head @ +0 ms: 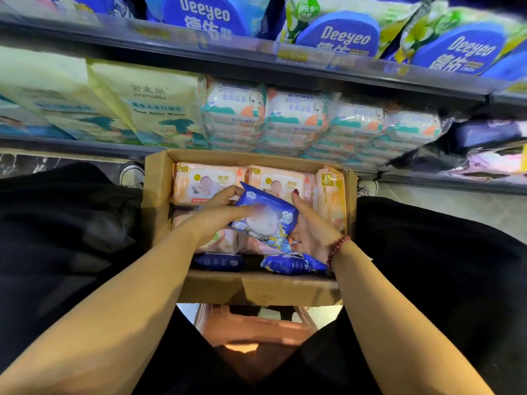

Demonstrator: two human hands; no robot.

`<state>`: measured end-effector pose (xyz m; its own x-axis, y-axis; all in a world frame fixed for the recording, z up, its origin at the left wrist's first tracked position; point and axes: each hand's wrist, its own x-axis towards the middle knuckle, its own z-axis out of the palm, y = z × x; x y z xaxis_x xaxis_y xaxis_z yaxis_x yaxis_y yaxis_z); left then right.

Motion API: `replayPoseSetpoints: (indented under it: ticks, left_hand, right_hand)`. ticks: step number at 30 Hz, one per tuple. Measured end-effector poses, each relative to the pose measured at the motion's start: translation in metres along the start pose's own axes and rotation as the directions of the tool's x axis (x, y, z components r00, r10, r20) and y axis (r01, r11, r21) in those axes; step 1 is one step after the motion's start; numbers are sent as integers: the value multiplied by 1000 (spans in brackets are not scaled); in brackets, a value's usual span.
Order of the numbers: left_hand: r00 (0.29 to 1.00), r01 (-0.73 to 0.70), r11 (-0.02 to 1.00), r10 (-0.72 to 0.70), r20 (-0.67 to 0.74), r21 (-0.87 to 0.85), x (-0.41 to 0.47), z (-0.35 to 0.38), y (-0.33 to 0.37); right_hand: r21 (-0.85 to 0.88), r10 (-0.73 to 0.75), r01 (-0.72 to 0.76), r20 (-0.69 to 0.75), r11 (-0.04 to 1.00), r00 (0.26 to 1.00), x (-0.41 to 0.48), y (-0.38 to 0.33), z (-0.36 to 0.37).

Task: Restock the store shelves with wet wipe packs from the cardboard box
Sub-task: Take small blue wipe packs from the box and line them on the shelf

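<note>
An open cardboard box sits between my knees, in front of the shelves. Inside lie several peach wet wipe packs and, at the near end, two dark blue packs. Above the box I hold a blue wet wipe pack between both hands. My left hand grips its left edge, thumb lying across the top. My right hand holds its right side, fingers curled round the edge.
The lower shelf behind the box holds tall pale yellow baby wipe packs and stacks of small white packs. The upper shelf carries blue Deeyeo packs. A pink plastic stool is under me.
</note>
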<state>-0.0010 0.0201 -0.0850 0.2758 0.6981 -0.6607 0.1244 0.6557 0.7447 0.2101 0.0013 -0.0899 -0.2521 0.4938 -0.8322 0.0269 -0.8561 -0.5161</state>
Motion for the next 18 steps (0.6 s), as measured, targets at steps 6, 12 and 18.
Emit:
replayPoseSetpoints:
  ticks: [6,12,18]
  left_hand:
    - [991,71,982,-90,-100,-176,10,-9,-12]
    - [979,124,971,-153,-132,-206,20,-5,-21]
    - [978,125,961,-161,-129,-248,36,14,-23]
  right_hand:
    - [83,129,-113,-229,990,965,-9,29,-15]
    - [-60,142,-264,-717,963,683,0,77,-49]
    - [-474,-82,-338,-668,813,739,12,106,-42]
